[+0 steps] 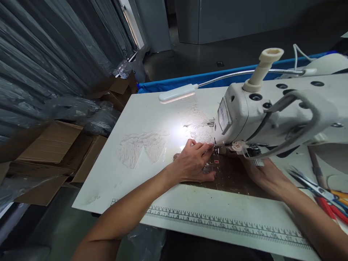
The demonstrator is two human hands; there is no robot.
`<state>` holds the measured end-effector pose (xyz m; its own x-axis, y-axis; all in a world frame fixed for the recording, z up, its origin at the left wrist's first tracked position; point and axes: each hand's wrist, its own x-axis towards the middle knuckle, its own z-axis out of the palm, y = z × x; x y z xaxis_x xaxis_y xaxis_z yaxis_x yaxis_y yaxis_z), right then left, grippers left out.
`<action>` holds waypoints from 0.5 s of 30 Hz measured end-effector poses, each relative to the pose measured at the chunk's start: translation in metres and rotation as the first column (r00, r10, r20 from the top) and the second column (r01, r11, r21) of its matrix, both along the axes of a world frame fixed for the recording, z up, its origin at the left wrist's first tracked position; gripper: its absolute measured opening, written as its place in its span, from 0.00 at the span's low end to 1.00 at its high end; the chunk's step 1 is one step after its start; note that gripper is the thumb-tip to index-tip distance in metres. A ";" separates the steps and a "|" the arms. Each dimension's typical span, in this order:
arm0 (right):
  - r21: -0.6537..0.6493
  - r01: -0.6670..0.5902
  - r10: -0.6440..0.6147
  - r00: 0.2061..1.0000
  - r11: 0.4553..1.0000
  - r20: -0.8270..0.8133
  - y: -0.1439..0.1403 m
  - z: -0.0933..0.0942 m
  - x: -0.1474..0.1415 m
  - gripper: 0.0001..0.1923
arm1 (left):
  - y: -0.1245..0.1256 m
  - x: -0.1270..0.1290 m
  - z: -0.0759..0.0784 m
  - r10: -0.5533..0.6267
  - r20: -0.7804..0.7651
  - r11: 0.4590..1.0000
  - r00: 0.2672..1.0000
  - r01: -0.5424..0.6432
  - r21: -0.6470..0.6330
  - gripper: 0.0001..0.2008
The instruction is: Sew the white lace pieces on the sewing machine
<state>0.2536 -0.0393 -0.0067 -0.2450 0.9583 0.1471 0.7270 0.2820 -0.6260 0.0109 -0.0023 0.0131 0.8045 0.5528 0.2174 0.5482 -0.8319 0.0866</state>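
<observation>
In the head view, a person is sitting at a white counter [130, 181] with a printed ruler strip [228, 224] running along its near edge. A white sewing machine [272, 112] is standing on the right part of the counter, and a small gooseneck lamp [176, 95] is shining down just behind its needle end.

The left hand [194, 163] is lying flat on a piece of clear lace fabric [209, 167] that is resting on the dark plate under the machine's needle; its grip is loose, fingers stretched out and pressing the fabric down, fingertips right beside the presser foot [217, 149]. The right hand [265, 174] is reaching in under the machine's arm, touching the same dark plate area; the machine is hiding its fingers, so I cannot tell how its grip is set.

Two more lace pieces [141, 146] are lying flat on the counter, left of the hands and well apart from them.

Scissors [312, 185] and red-handled tools [330, 208] are lying at the right edge of the counter.

Left of the counter, open cardboard boxes [51, 145] are sitting on the floor; clear plastic wrapping [89, 116] is lying over them, and their contents are not showing.
</observation>
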 end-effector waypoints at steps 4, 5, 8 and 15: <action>0.023 0.035 -0.034 0.999 0.999 -0.021 0.001 0.001 -0.003 0.17 | 0.000 0.000 -0.002 0.005 -0.004 1.000 1.000 -0.005 -0.001 0.29; 0.016 0.023 -0.023 1.000 1.000 -0.014 -0.001 0.000 -0.004 0.17 | 0.000 -0.001 -0.002 0.009 -0.005 1.000 1.000 -0.009 -0.002 0.30; -0.025 0.036 -0.035 0.999 0.999 0.025 -0.007 -0.003 -0.008 0.20 | -0.001 -0.001 -0.003 0.023 -0.019 1.000 1.000 -0.023 -0.006 0.31; 0.085 0.195 -0.196 0.981 0.977 -0.001 -0.004 -0.011 0.003 0.12 | -0.002 -0.002 -0.007 0.047 0.005 0.998 0.999 -0.047 -0.048 0.33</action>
<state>0.2565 -0.0431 -0.0182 -0.0554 0.9720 0.2282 0.7779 0.1853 -0.6004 0.0087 -0.0044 0.0058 0.7762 0.5998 0.1942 0.5858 -0.8000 0.1295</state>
